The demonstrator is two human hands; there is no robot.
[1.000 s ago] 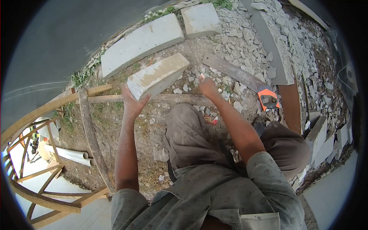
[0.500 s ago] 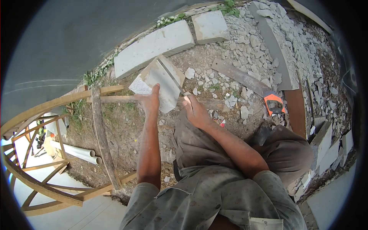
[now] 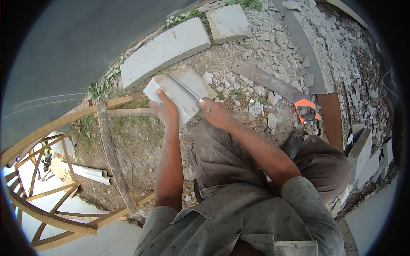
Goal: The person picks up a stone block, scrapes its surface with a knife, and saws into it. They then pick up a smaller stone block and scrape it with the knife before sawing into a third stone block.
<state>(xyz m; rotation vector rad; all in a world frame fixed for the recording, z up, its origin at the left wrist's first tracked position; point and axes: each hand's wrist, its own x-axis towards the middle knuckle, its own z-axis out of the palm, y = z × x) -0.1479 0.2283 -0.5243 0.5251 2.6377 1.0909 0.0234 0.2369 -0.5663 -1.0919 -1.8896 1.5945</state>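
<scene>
A light grey block (image 3: 185,83) is tilted in front of me, its side face rough and white. My left hand (image 3: 166,109) grips the block's near left edge, thumb laid on its upper face. In my right hand (image 3: 214,112) is a long, narrow metal blade (image 3: 181,84), closed fingers wrapped around its near end. The blade lies across the top of the block, pointing away to the upper left. Its handle is hidden inside the fist.
A handsaw (image 3: 271,82) with an orange handle lies on rubble to the right. Two pale blocks, one long (image 3: 166,51) and one short (image 3: 229,23), lie beyond. Wooden poles (image 3: 112,145), a timber frame (image 3: 55,119) and white pipes (image 3: 92,171) are on the left.
The blade has turned and now shows as a thinner, shinier strip on the block. The block has tipped, showing more of its upper face, and the right hand has risen slightly.
</scene>
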